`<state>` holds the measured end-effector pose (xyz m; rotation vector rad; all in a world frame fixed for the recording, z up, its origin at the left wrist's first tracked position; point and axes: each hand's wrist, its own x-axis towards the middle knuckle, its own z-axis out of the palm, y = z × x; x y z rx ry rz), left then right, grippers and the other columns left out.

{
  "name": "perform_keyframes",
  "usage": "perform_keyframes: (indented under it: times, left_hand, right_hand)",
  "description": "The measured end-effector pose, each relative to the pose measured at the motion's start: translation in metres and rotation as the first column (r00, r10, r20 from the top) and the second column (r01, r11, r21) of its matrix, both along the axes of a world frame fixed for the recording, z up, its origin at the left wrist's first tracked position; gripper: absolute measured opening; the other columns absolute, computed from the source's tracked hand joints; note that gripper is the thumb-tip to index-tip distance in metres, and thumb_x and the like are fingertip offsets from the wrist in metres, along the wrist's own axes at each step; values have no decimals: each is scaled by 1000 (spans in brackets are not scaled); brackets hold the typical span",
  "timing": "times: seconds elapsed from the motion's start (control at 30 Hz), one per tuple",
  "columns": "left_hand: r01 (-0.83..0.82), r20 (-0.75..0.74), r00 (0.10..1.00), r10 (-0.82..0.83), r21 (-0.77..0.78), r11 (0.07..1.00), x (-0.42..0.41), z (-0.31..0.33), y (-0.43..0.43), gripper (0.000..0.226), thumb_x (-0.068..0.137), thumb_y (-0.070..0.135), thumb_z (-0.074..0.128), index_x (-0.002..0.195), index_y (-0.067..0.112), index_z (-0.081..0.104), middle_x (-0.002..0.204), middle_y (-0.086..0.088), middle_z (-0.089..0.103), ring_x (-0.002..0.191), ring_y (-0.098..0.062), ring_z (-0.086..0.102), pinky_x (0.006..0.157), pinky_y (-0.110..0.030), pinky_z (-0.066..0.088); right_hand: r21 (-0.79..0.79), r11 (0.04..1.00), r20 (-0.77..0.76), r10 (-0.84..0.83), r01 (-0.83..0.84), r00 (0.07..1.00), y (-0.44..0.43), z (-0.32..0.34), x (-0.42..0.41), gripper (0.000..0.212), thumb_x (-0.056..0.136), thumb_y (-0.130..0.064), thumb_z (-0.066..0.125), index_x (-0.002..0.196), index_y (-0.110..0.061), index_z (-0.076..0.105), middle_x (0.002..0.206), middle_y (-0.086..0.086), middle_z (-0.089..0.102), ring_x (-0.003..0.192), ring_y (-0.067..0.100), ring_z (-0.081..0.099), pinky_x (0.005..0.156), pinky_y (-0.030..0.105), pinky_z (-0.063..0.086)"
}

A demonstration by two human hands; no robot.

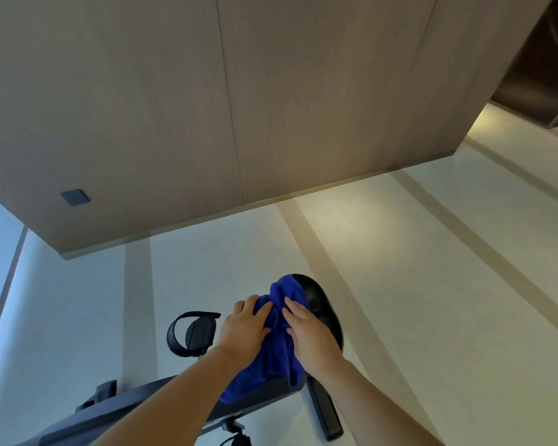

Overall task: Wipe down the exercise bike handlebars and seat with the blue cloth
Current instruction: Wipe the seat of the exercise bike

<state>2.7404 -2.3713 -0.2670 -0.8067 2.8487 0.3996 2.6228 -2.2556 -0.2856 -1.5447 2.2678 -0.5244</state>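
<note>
Seat-wiping step, we judge: crumpled blue terry cloth (276, 352) lies bunched on the glossy black bike seat (319, 300), covering its near part, with the far rounded end bare. Our left hand (245, 328) sits on the cloth's left side, grip closed on it, fingers curled into a fold and thumb against the fabric. Our right hand (311, 338) lies on the right side, grip open, fingers straight and pressing the cloth onto the seat. Hands are near each other, not touching, cloth between them. Left of the seat and lower down is a black pedal with a strap loop (190, 333). Dark bike frame (136, 403) runs under our left forearm. Pale floor with tan stripes (400, 252) lies below, wood-panelled wall (174, 107) beyond. Handlebars are not in view, so we can't tell whether they are done. Next move, as we judge it: push the cloth toward the bare far end and round the seat edges with even palm pressure, left grip stopping it sliding off the slick top. Spreading the cloth first would help, since bunched it covers little.
</note>
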Motion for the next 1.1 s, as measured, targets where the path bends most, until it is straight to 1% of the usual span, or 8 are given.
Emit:
perform_keyframes:
  times: [0.07, 0.17, 0.27, 0.33, 0.57, 0.8, 0.97, 1.1]
  left_hand:
    - [2, -14, 1000, -3, -15, 1000, -21, 3, 10, 51, 98, 31, 37, 145, 20, 21, 153, -6, 14, 134, -25, 21, 104, -35, 36]
    - [44, -17, 999, -44, -43, 998, -43, 3, 27, 52, 99, 29, 36, 146, 21, 18, 156, -6, 6, 139, -28, 10, 109, -37, 29]
    - [88, 7, 996, -88, -78, 993, -50, -2, 36, 52, 99, 33, 33, 147, 21, 17, 157, -2, 4, 142, -28, 5, 113, -39, 21]
    - [104, 13, 995, -103, -91, 990, -49, -4, 36, 52, 99, 35, 32, 147, 22, 18, 157, -1, 4, 142, -27, 5, 113, -40, 20]
    - [193, -5, 981, -194, -87, 977, -33, -1, 33, 48, 97, 31, 37, 144, 28, 27, 155, 3, 14, 138, -25, 14, 108, -38, 30]
    - [205, -51, 977, -208, -56, 977, -11, 6, 38, 46, 92, 20, 45, 136, 29, 34, 147, 4, 26, 129, -24, 27, 99, -34, 40]
    - [212, -81, 974, -212, 0, 977, -6, 18, 36, 39, 88, 14, 49, 123, 30, 45, 134, 8, 39, 117, -21, 35, 84, -31, 47]
    - [185, -208, 963, -171, 50, 981, -20, 34, 43, 36, 89, 19, 50, 122, 32, 50, 130, 10, 45, 111, -17, 38, 81, -30, 48]
  right_hand:
    - [1, 999, -18, -34, 34, 999, 9, -2, -11, 51, 96, -8, 42, 145, -13, 26, 156, -3, 14, 142, 9, 15, 112, 19, 20]
    - [-7, 994, -56, -110, 110, 992, 27, -4, -29, 49, 97, -11, 40, 144, -16, 28, 155, -4, 18, 139, 8, 23, 110, 19, 23]
    - [4, 991, -70, -136, 137, 988, 41, -5, -35, 47, 97, -15, 40, 143, -18, 31, 154, -4, 23, 138, 8, 26, 109, 17, 20]
    - [-2, 987, -64, -158, 158, 985, 43, -5, -34, 45, 98, -16, 39, 142, -18, 34, 153, -3, 27, 138, 8, 27, 109, 18, 19]
    - [-91, 966, -56, -249, 244, 967, 43, 7, -21, 34, 95, -16, 44, 128, -12, 51, 139, 3, 47, 124, 16, 45, 102, 22, 32]
    - [-171, 938, -41, -313, 302, 949, 59, 7, 8, 23, 88, -12, 55, 110, -11, 63, 115, -1, 55, 102, 12, 54, 87, 14, 38]
    - [-173, 927, 90, -322, 333, 943, 68, 15, 13, 18, 84, -8, 59, 99, -15, 64, 105, -3, 58, 94, 12, 56, 84, 17, 43]
    - [-204, 899, 204, -347, 386, 915, 80, 26, 6, 25, 83, -15, 61, 107, -20, 58, 107, -6, 58, 94, 9, 56, 84, 20, 46]
